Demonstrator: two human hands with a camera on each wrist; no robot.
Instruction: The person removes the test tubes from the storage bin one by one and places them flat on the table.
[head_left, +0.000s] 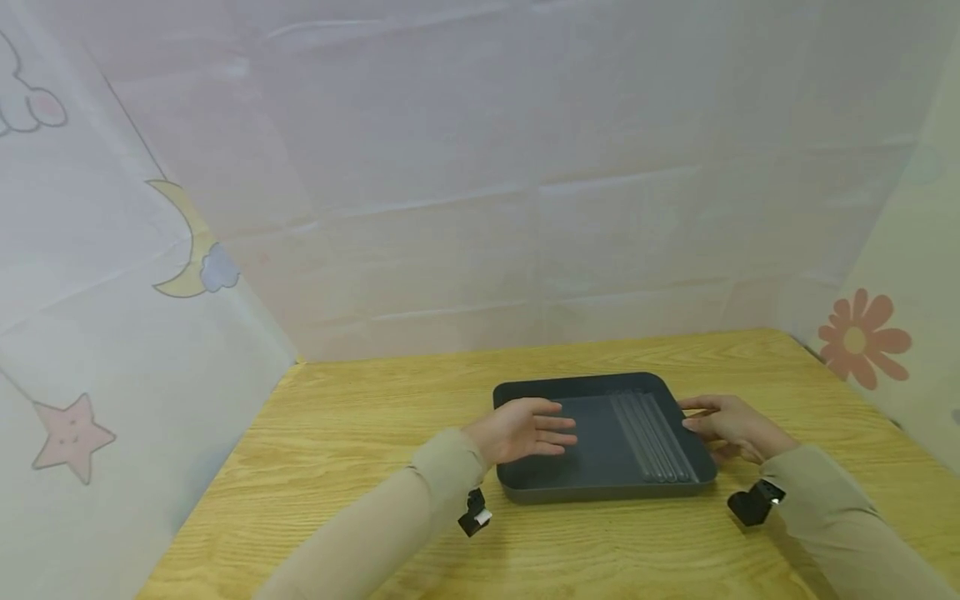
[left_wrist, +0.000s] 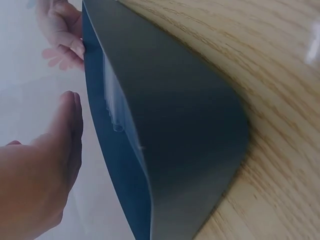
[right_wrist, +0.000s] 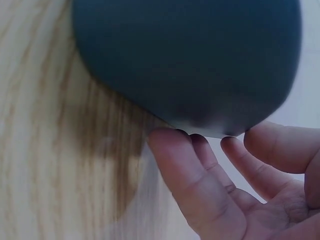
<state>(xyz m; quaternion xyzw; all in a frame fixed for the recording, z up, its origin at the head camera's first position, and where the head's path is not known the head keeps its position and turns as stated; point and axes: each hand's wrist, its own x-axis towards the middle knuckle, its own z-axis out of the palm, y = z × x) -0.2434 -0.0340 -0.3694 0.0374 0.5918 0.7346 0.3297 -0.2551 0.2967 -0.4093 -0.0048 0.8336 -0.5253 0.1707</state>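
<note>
While the dark grey, round-cornered plastic tray (head_left: 592,450) lies flat on the light wooden table (head_left: 360,433), both hands frame it from either side. The tray sits near the table's middle, in front of the person, with a set of clear, slender rods (head_left: 651,437) lying side by side along its right portion; how many there are cannot be told with certainty.

Left hand (head_left: 525,429): fingers straight and relaxed, palm turned down over the tray's left rim and floor. The left wrist view shows this hand (left_wrist: 45,170) just beside the tray's wall (left_wrist: 165,125), apart from it rather than gripping; whether the fingertips touch the floor cannot be told.

Right hand (head_left: 731,427): fingers extended along the tray's right edge. The right wrist view shows the fingertips (right_wrist: 170,145) touching the underside of the tray's rounded corner (right_wrist: 190,55), loosely spread and not curled round it.

Judged from this arrangement, the work stands at an early stage: the tray rests fully on the table, neither hand has closed on it, and the rods lie undisturbed. A firm hold on both sides remains to be taken.

Surroundings: pale sheeting with a moon (head_left: 187,250), star (head_left: 71,437) and flower (head_left: 862,337) motif encloses the table.
</note>
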